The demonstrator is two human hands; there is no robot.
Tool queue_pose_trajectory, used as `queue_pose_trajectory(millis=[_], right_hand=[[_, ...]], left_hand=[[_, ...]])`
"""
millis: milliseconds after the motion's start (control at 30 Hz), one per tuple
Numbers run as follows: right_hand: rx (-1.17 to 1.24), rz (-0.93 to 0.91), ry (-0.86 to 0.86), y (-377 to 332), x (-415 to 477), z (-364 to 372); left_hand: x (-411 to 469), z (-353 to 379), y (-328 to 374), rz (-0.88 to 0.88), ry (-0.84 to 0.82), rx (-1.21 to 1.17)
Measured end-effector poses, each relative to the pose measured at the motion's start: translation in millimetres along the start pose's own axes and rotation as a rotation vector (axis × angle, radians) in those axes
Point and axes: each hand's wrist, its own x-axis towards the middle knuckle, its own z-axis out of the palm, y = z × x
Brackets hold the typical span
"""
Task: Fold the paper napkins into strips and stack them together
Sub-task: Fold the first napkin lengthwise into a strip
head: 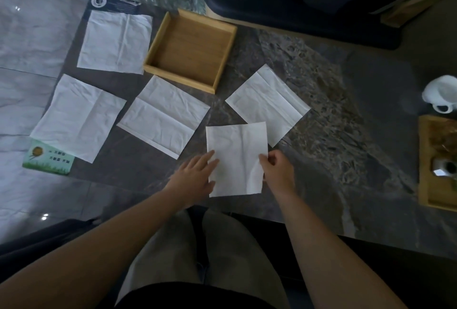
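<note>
Several white paper napkins lie unfolded on a dark marble table (321, 101). The nearest napkin (235, 155) lies in front of me. My left hand (195, 177) rests with straight fingers on its left edge. My right hand (277, 167) pinches its right edge, which curls up a little. Another napkin (268, 103) lies behind it to the right, partly under its corner. Further napkins lie at centre (164, 116), left (79, 117) and far left back (115, 41).
An empty wooden tray (190, 49) stands behind the napkins. A green tissue packet (47, 160) peeks from under the left napkin. At the right edge are a white cup (442, 93) and a wooden tea tray (437, 163). A dark chair base (296, 7) is beyond the table.
</note>
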Motion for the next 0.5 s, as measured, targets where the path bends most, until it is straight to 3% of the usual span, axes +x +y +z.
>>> queue_pose_trajectory(millis=[500], right_hand=[[-0.080, -0.164, -0.192, -16.4, -13.7, -13.4]], left_hand=[[-1.6, 12.1, -6.8, 0.071, -0.050, 0.147]])
